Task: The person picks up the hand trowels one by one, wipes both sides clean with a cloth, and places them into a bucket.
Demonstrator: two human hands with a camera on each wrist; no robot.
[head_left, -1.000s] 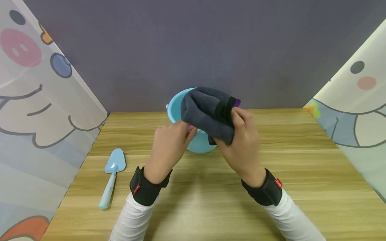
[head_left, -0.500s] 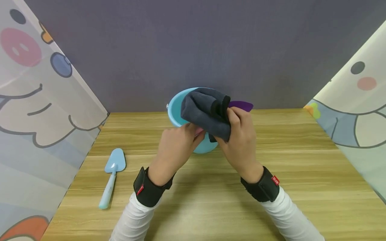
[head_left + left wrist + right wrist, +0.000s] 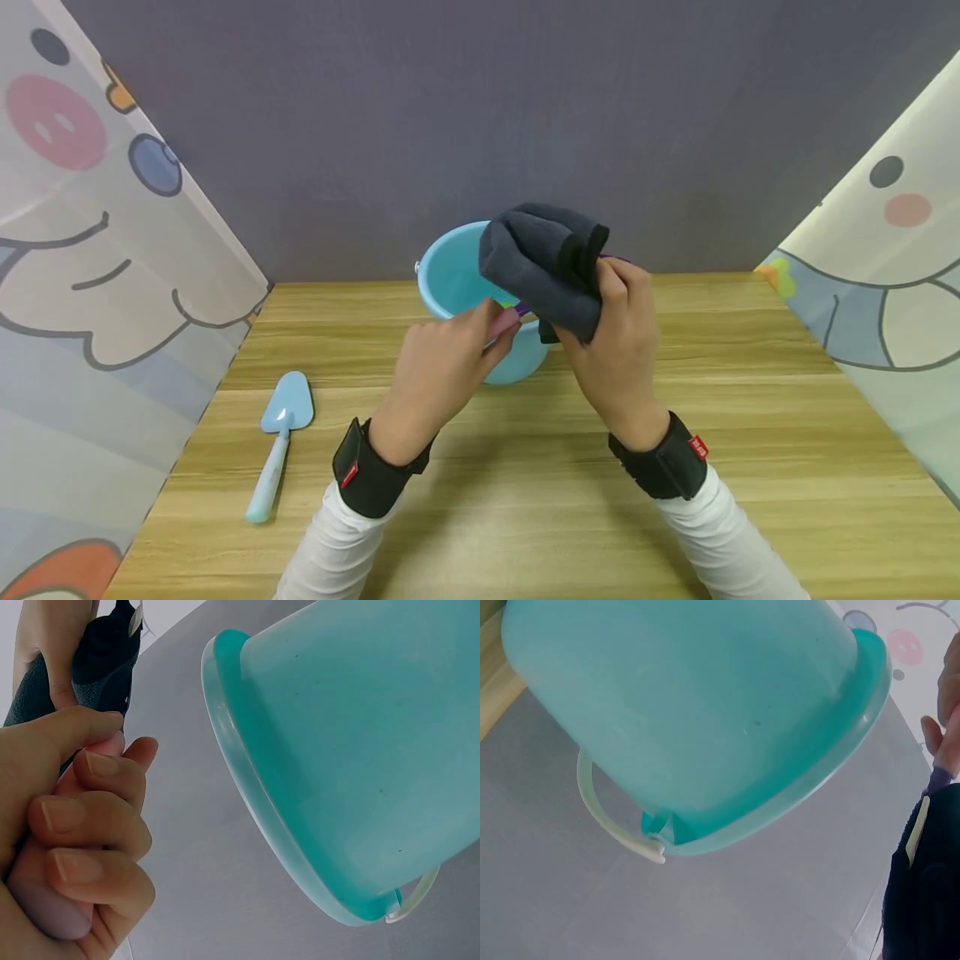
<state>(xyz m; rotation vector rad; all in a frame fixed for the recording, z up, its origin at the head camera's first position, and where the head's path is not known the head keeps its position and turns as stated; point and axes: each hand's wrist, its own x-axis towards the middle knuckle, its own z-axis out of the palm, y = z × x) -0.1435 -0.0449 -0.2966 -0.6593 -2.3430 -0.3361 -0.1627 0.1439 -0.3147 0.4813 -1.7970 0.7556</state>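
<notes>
My left hand [image 3: 442,367] grips the pink handle of a toy shovel [image 3: 504,323]; in the left wrist view its fingers curl round that handle [image 3: 51,904]. Bunched in my right hand [image 3: 618,354] is a dark blue-grey cloth [image 3: 536,262] with black edging. The cloth wraps over the shovel's purple part and hides most of it; a short purple neck [image 3: 939,778] shows in the right wrist view. Both hands are held above the near rim of a light blue bucket [image 3: 450,279], whose right side the cloth covers.
To the left on the wooden table [image 3: 525,517] lies a light blue trowel [image 3: 288,400]. A grey wall [image 3: 480,125] stands behind the bucket. Printed cartoon panels [image 3: 90,333] flank the table. The bucket's white carrying handle [image 3: 604,814] hangs at its side.
My right hand and the cloth have shifted right and slightly up, away from my left hand. More of the pink handle shows. The purple blade, sticking out half a second ago, is mostly covered.
</notes>
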